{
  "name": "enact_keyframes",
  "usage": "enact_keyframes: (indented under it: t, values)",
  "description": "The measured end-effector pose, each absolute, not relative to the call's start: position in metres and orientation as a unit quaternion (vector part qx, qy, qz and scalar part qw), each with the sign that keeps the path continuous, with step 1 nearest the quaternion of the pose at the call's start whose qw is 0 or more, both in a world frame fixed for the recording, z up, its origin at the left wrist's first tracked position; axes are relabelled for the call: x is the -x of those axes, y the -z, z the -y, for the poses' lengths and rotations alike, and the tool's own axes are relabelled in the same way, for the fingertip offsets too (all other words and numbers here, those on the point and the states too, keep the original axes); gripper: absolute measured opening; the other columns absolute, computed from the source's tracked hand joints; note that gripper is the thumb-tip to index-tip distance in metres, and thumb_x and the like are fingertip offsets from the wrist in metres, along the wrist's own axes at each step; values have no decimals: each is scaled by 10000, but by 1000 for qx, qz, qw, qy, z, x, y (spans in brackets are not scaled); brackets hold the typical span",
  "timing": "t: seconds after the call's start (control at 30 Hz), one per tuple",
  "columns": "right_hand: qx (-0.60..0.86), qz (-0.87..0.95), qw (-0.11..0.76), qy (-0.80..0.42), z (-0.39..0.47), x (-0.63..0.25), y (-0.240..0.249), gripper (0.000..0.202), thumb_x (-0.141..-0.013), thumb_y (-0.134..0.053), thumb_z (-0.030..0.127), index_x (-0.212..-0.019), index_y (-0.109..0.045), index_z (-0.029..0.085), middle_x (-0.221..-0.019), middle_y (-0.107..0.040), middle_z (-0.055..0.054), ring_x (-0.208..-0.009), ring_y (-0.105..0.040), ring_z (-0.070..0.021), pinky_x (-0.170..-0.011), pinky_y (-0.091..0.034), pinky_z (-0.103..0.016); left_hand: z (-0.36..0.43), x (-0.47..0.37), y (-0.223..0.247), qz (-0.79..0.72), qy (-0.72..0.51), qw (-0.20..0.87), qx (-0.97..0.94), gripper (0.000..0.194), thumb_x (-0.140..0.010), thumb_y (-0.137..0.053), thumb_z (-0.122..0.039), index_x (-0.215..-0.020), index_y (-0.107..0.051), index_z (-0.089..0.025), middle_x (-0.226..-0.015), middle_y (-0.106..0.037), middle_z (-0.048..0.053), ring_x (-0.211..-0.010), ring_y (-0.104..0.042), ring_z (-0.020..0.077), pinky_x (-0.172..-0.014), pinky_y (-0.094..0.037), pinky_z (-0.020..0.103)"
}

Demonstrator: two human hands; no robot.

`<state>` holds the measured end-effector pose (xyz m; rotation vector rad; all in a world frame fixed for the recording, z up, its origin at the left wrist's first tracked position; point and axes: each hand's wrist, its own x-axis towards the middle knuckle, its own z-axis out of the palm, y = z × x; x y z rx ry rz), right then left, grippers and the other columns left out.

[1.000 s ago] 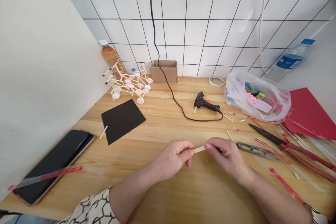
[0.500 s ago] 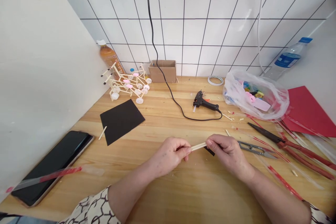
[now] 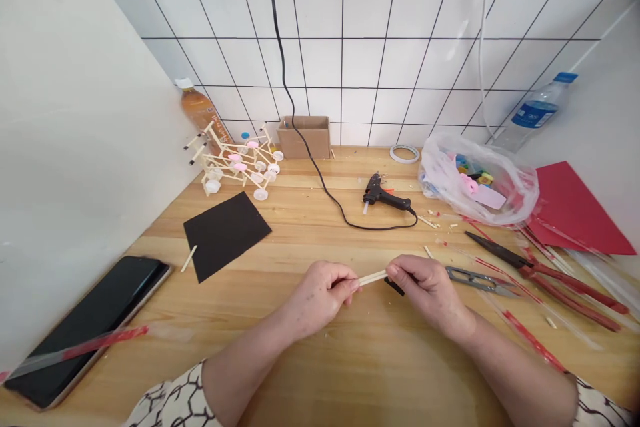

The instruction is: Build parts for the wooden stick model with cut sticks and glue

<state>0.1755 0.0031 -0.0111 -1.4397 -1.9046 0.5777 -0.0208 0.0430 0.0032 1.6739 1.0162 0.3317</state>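
Two thin pale wooden sticks lie side by side between my hands, above the front middle of the wooden table. My left hand pinches their left end between thumb and fingers. Their right end is pinched by my right hand. A small black piece shows just beneath the sticks, beside my right fingers. Grey thread snips rest close to the right of my right hand. Behind the hands lies a black glue gun with its cord.
Black card, a phone and a stick model with white wheels are on the left. Along the back stand a cardboard box and tape roll. Red-handled pliers, a plastic bag and red card occupy the right.
The view has shifted slightly, so the things on the table appear a little further left. Both hands keep the same hold on the sticks.
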Motion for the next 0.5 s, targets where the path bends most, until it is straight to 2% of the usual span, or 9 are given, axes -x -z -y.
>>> enact_keyframes:
  t: [0.23,0.3,0.4,0.5]
  values:
    - [570,716,303,-264,-5,-174,2,385,-910,-350,368,-597,-479,184,-514,-430,37,-474,-386,-94,-456,-323,-203,-46,21,-2,-440,-152,527,-711,274,-794,-448,-291,-589,-555,-144,-522,-483,-29,-479,-362,84,-486,-268,213]
    - [580,728,286,-229,-4,-180,-7,351,-915,-349,348,-655,-520,184,-554,-498,17,-506,-441,-108,-493,-355,-217,-47,22,-3,-441,-163,533,-704,278,-795,-451,-308,-603,-564,-141,-530,-487,-28,-483,-359,83,-489,-268,213]
    - [620,723,278,-125,3,-201,-22,208,-888,-425,314,-818,-581,196,-734,-619,-36,-646,-542,-154,-615,-404,-269,-50,25,-2,-449,-175,544,-687,285,-797,-456,-345,-667,-597,-135,-541,-496,-23,-474,-344,81,-476,-254,213]
    - [673,682,283,-51,16,-243,-30,139,-833,-513,327,-831,-610,227,-812,-641,-68,-708,-563,-203,-604,-397,-304,-54,27,2,-455,-190,564,-662,283,-793,-465,-359,-722,-614,-130,-554,-513,-19,-450,-332,73,-451,-232,211]
